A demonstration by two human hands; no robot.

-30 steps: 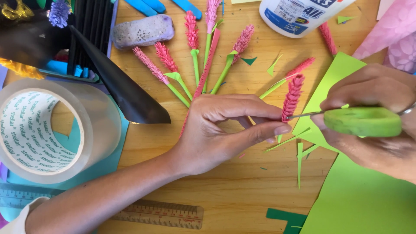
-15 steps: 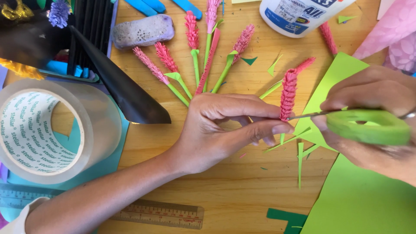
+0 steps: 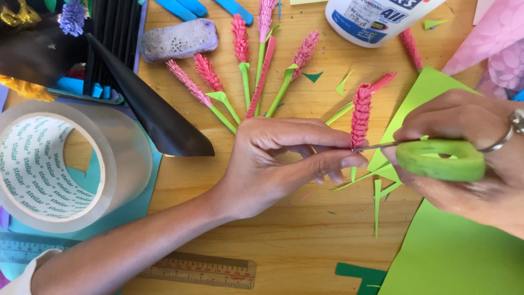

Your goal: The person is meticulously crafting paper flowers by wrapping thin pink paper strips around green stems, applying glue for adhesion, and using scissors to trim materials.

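A wooden tabletop (image 3: 284,240) crowded with craft things lies under me: a big roll of clear tape (image 3: 60,164) at the left, a white glue bottle (image 3: 376,16) at the top, a fan of finished pink paper flowers on green stems (image 3: 240,71) above my wrist, a ruler (image 3: 213,270) at the bottom, and a sheet of light green paper (image 3: 458,257) at lower right. My left hand (image 3: 278,164) pinches the pink fringed paper flower (image 3: 360,112) near the middle of the frame, thumb and fingers closed on its lower end. My right hand (image 3: 469,158) has its grip shut through the handle of the green scissors (image 3: 436,159), blade tip touching the flower's base. I judge this a trimming step at the stem; the next move calls for a steady hold and a small, careful snip.
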